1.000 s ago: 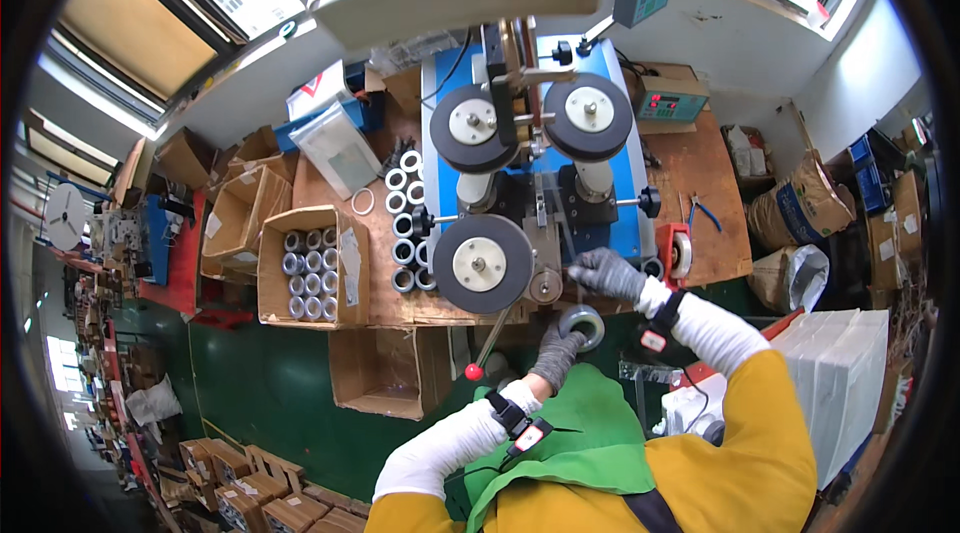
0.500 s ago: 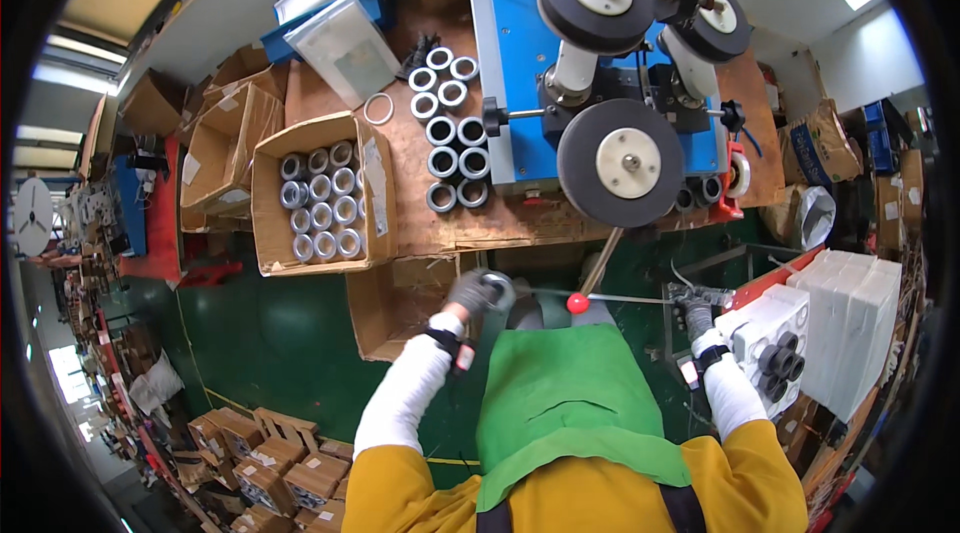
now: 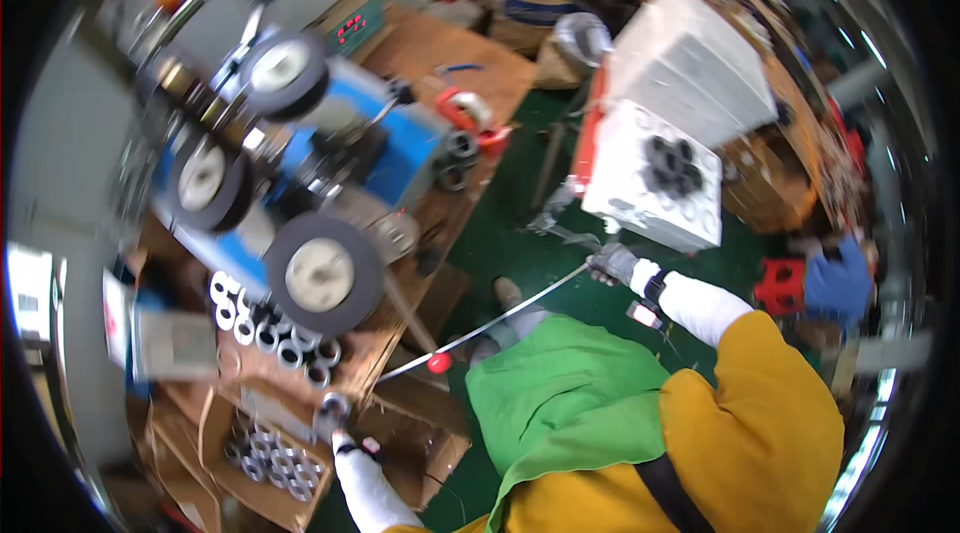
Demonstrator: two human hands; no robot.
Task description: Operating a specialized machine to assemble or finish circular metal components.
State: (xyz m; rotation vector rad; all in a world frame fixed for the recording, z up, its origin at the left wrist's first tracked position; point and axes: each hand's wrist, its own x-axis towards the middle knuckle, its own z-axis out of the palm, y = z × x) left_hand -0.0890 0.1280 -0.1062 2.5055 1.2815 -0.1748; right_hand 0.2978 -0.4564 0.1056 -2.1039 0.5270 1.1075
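Observation:
My left hand (image 3: 328, 423), in a dark glove, is closed on a metal ring (image 3: 336, 401) above the edge of an open carton of rings (image 3: 268, 458). My gloved right hand (image 3: 612, 261) closes around the end of a long thin pale rod (image 3: 510, 313). The rod slants down to the left, past a red ball knob (image 3: 439, 363) on a machine lever, to the bench edge. Several loose rings (image 3: 290, 353) stand on the wooden bench beside the machine. Motion blurs the fingers of my left hand.
A blue machine with dark wheels (image 3: 322, 273) occupies the bench (image 3: 410, 43). A white foam tray (image 3: 640, 183) with dark rings stands to the right, before stacked white foam blocks (image 3: 690, 63). Another open carton (image 3: 415, 433) lies below the bench edge.
My view has turned to the right, so machine and bench now lie at left. My left hand, still with the ring, is now beside the ring carton. The rod remains in my right hand.

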